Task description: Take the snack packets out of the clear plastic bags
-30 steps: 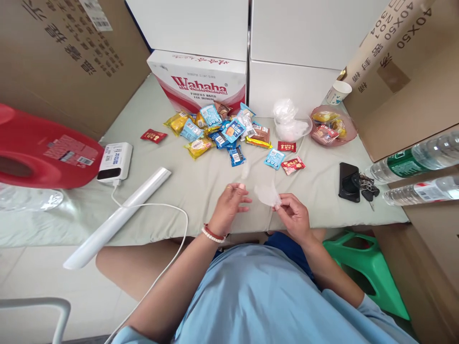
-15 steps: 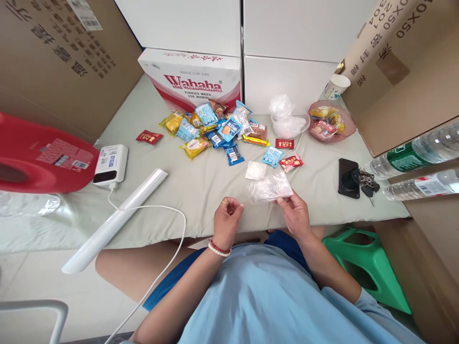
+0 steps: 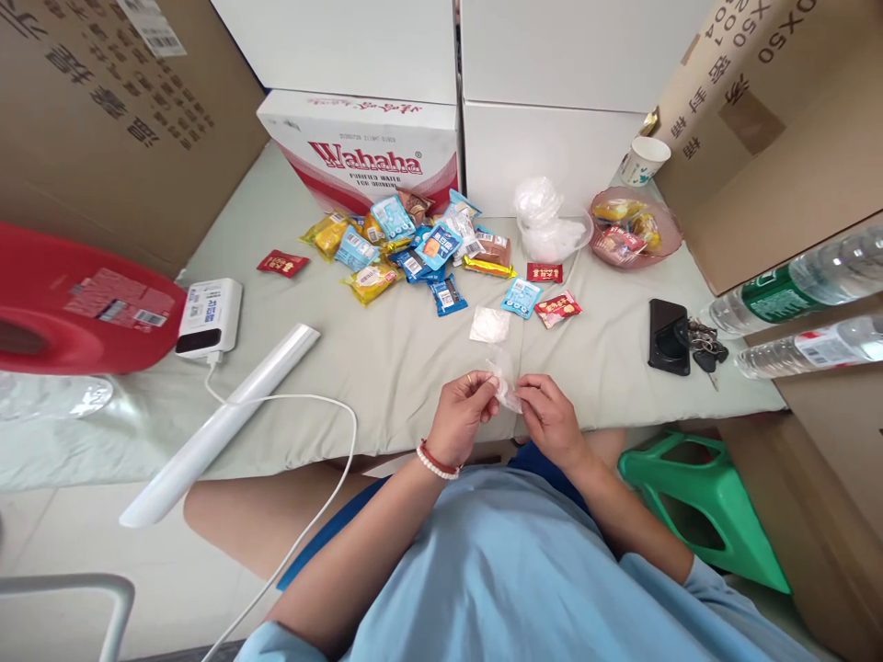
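A crumpled clear plastic bag (image 3: 507, 377) is held between my two hands, close to the table's front edge. My left hand (image 3: 467, 410) pinches its left side between thumb and fingers. On the other side my right hand (image 3: 550, 416) grips the bag's right edge with its fingertips. Just beyond lies a small folded white plastic piece (image 3: 489, 324), flat on the cloth. A light blue snack packet (image 3: 522, 298) and a red snack packet (image 3: 558, 309) lie behind it to the right.
Several wrapped snacks (image 3: 414, 253) are heaped before the Wahaba-style water carton (image 3: 369, 152). A pink bowl (image 3: 669, 239) of snacks, a black phone (image 3: 668, 336) with keys (image 3: 705, 345), and bottles (image 3: 793, 290) stand right. A white tube (image 3: 221, 423) and cable (image 3: 331, 399) lie left.
My left hand has moved right and up and taken hold of the plastic bag. My right hand has shifted slightly left, and the spread-out bag is now bunched between both hands.
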